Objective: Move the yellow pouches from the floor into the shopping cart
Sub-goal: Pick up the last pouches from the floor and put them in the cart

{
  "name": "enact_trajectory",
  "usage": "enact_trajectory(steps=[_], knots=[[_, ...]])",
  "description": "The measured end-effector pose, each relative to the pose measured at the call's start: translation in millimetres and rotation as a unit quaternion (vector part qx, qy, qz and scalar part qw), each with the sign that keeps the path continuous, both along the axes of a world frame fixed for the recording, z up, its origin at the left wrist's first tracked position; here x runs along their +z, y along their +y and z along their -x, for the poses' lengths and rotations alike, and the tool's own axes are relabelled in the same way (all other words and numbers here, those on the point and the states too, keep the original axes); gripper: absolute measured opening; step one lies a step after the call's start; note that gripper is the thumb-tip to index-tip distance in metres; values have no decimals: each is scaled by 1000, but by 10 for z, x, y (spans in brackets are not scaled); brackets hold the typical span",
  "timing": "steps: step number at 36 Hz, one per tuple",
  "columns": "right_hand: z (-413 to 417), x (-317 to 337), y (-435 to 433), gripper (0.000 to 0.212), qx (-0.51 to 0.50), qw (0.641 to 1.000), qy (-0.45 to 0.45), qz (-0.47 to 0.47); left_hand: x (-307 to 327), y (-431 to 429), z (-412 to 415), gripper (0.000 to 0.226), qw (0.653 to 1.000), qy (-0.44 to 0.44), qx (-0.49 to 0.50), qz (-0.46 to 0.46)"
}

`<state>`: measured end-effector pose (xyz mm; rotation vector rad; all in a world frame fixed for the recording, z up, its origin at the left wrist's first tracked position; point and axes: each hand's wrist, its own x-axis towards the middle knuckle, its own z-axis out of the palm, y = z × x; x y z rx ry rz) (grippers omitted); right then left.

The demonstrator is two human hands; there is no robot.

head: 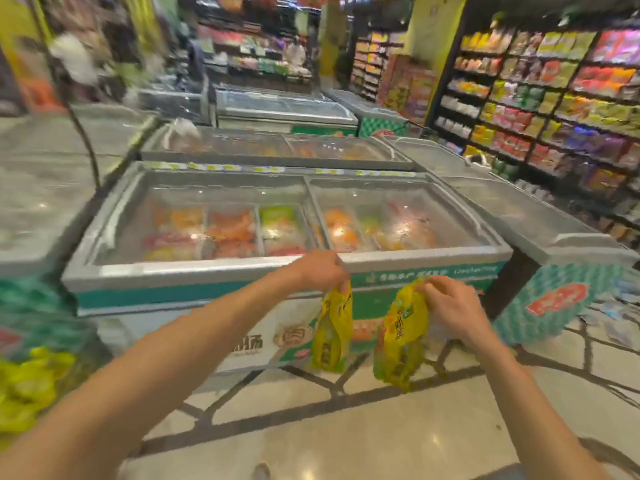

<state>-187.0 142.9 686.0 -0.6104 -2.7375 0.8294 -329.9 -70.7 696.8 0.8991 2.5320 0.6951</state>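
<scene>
The pale tiled floor (346, 431) runs up to a long glass-topped freezer (207, 271), which fills the middle of the view. To the right of the freezer and further back stand tall shelves (554, 98) packed with bright packets. Low down to the left of the freezer, at the edge of the view, is a blurred yellow heap (27, 386). It may be more pouches, possibly already in the shopping cart, but it is too smeared to tell, and no cart is plainly in sight.

Both bare arms reach out in front of the freezer's near wall. One yellow pouch (332, 327) hangs from the left hand (320, 270), and a second pouch (401, 334) hangs just beside it from the right hand (446, 303). Both pouches are up off the floor, in front of the freezer's lower panel, and they do not touch each other. The fingers (429, 289) of each hand are curled and pinch the top edge of that hand's pouch.

The pick-up looks done for this pair, so the carry is the step in hand. The next move calls for turning away from the freezer to find the cart, keeping both pinches firm, then lowering the pouches in before letting go.
</scene>
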Motion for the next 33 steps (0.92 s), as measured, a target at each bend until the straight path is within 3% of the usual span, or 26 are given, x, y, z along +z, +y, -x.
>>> enact_trajectory(steps=[7, 14, 33], knots=[[702, -108, -972, 28, 118, 992, 8, 36, 54, -1146, 113, 26, 997, 4, 79, 19], [1458, -245, -2190, 23, 245, 967, -5, 62, -142, -2474, 371, 25, 974, -20, 223, 22], [3032, -519, -5835, 21, 520, 853, -29, 44, -532, -5935, 330, 24, 853, 19, 521, -2]])
